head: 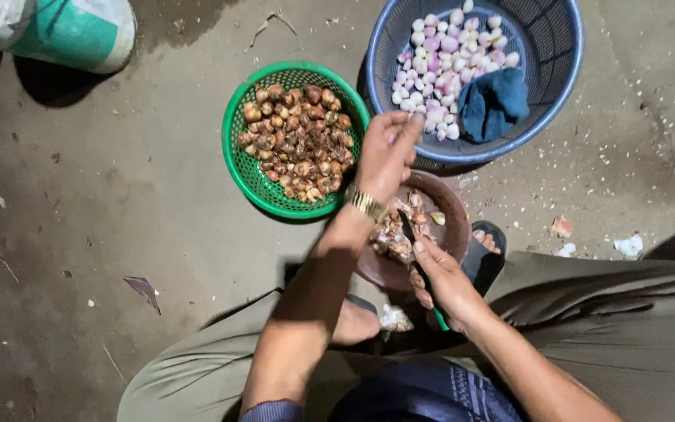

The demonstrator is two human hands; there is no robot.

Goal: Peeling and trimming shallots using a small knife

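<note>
Single head-mounted view: looks steeply down from close above onto the floor point(119, 195) before the seated person.

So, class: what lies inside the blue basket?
The blue basket holds a heap of peeled, pale pink and white shallots and a crumpled dark blue cloth resting on them. Whatever is beneath the cloth or deeper in the heap is hidden.

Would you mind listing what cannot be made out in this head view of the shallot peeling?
- Whatever the left hand pinches at its fingertips: too small and hidden by the fingers.
- The knife in the right hand: its handle is covered by the palm.
- The brown bowl: its contents are partly hidden behind both hands.
- The white and green container: cut off by the top edge.
- The blue basket: its rim is cut off at the top, and a blue cloth covers some peeled shallots.
</note>
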